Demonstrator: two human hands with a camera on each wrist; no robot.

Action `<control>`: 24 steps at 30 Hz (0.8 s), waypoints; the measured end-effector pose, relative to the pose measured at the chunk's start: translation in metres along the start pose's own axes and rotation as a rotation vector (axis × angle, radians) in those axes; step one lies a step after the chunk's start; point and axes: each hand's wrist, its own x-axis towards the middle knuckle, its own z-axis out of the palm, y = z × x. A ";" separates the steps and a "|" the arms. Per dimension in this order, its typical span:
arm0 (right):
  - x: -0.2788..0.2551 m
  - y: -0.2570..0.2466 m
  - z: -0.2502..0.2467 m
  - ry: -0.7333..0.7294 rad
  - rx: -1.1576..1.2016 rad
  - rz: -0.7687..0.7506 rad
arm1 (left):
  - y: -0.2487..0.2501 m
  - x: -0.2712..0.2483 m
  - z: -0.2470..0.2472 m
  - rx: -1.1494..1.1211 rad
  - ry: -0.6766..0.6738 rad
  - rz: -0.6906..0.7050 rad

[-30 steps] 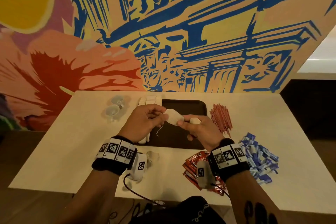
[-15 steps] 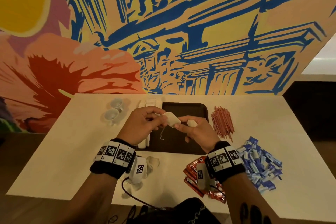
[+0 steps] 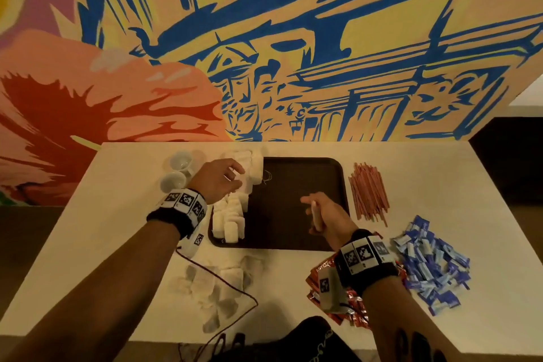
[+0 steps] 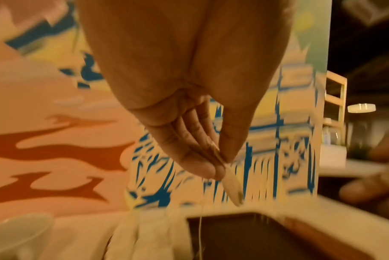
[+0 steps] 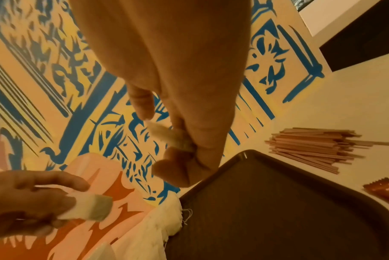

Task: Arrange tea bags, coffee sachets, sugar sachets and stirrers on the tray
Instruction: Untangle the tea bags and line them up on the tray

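Head view: left hand (image 3: pixel 219 182) pinches a tea bag (image 4: pixel 232 187) over the tray's (image 3: pixel 323 241) left edge; right hand (image 3: pixel 323 216) grips another (image 5: pixel 171 135) above its bare middle.

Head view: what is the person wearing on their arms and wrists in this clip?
No sleeves show on either forearm. Each wrist carries a black band faced with white square tags printed with black-and-white block patterns; the right band matches. A small pale camera unit hangs under each wrist, bearing its own tag. A thin dark cable trails from the left unit. Dark tattoo marks show on the right forearm.
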 end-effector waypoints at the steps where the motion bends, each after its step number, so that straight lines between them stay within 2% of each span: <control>1: 0.004 0.001 0.001 -0.010 0.042 0.013 | -0.008 0.013 0.004 0.041 -0.017 -0.009; 8: 0.038 0.001 0.007 0.033 -0.086 -0.044 | -0.050 0.087 0.043 0.177 -0.186 -0.043; 13: 0.054 -0.004 0.010 0.062 -0.003 -0.073 | -0.063 0.124 0.068 0.208 -0.290 -0.007; 18: 0.067 -0.001 0.011 0.044 0.064 -0.023 | -0.075 0.156 0.075 0.288 -0.290 -0.035; 24: 0.075 0.004 0.016 0.039 0.032 -0.018 | -0.077 0.180 0.072 0.337 -0.237 -0.056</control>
